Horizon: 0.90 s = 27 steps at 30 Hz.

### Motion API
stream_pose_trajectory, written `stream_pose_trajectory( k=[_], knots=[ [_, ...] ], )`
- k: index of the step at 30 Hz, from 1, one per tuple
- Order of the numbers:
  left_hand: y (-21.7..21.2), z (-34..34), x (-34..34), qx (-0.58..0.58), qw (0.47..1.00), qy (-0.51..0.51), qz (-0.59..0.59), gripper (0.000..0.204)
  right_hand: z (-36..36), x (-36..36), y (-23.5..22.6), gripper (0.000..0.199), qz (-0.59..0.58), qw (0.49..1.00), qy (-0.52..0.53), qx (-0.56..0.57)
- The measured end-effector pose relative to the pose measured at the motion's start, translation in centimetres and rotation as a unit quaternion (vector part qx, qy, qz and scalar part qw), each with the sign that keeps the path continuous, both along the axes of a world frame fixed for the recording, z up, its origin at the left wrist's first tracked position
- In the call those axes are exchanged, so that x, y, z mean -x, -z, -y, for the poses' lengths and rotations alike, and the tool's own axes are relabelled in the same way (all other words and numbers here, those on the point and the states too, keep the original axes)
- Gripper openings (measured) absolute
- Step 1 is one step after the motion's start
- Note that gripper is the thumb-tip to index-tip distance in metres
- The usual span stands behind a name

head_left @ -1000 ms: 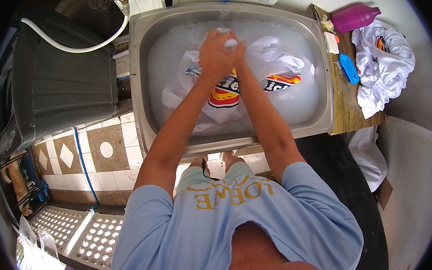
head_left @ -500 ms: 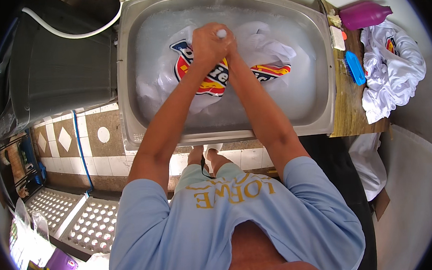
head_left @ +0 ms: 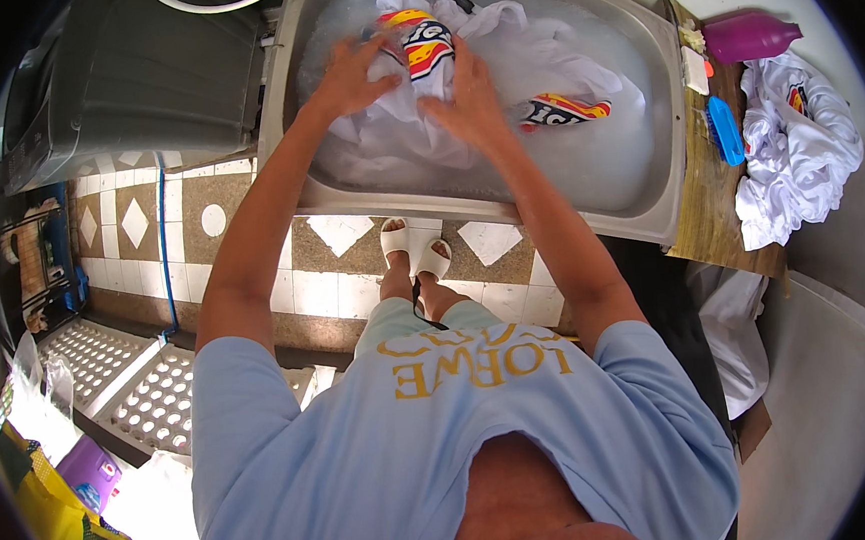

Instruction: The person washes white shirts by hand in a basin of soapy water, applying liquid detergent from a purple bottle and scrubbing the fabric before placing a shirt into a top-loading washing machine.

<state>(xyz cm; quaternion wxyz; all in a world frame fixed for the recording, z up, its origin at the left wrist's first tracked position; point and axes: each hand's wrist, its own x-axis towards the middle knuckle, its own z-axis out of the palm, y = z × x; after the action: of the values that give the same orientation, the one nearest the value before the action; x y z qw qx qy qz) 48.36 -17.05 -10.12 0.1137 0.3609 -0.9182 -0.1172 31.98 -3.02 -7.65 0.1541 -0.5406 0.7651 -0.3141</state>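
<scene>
1. L hand (head_left: 354,83): at L side of cloth (head_left: 428,52), in sink; fingers parted & loosely curved, thumb apart, no clench.
2. R hand (head_left: 469,105): on R side of same cloth, thumb twd L hand; fingers extended, parted, relaxed. Fingertip contact, both hands: partly blurred, can't tell exactly.
3. Cloth: wht, wet, bunched; red/yel./blk print betw. the hands. Lies L of ctr in sink, partly in water.
4. Print (head_left: 567,110), 2nd, same colours: on wht fabric, R part of sink, well apart from hands.
5. Sink (head_left: 679,142): metal, rect., rounded corners; holds cloudy water (head_left: 586,169).
6. Board (head_left: 705,226): wood, just R of sink. On it: soap (head_left: 694,69), wht; brush (head_left: 726,131), blue, nr. sink edge.
7. Bottle (head_left: 752,37): purple, on its side, far end of board.
8. Garment (head_left: 801,159): wht, crumpled, at R edge of board, nr. brush.
9. Hose (head_left: 218,6): wht, curved, far L, above dk. bin-like unit (head_left: 138,80).
10. Slippers (head_left: 394,241): wht, pr., worn, on tiled floor (head_left: 314,293).
</scene>
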Motion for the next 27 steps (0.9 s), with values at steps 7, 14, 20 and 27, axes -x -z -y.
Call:
stream_pose_trajectory(
  k=[7,14,20,27],
  knots=[
    [-3.6,-1.0,-0.3,-0.256,0.914,-0.264,-0.171,0.092,1.6,2.5,0.1,0.087,0.387,0.889,0.214,0.119],
    [-0.6,-3.6,4.5,-0.249,0.926,-0.242,-0.151,0.08,2.2,-0.9,1.6,0.059,0.388,0.908,0.147,0.061],
    [-2.6,-3.9,8.0,-0.461,0.685,-0.188,-0.532,0.037,4.5,-0.8,-0.5,0.051,0.631,0.723,0.219,0.176],
    [-4.9,-0.8,4.7,-0.452,0.761,-0.17,-0.434,0.043,3.1,1.3,1.6,0.065,0.408,0.893,0.078,-0.172]
  ],
)
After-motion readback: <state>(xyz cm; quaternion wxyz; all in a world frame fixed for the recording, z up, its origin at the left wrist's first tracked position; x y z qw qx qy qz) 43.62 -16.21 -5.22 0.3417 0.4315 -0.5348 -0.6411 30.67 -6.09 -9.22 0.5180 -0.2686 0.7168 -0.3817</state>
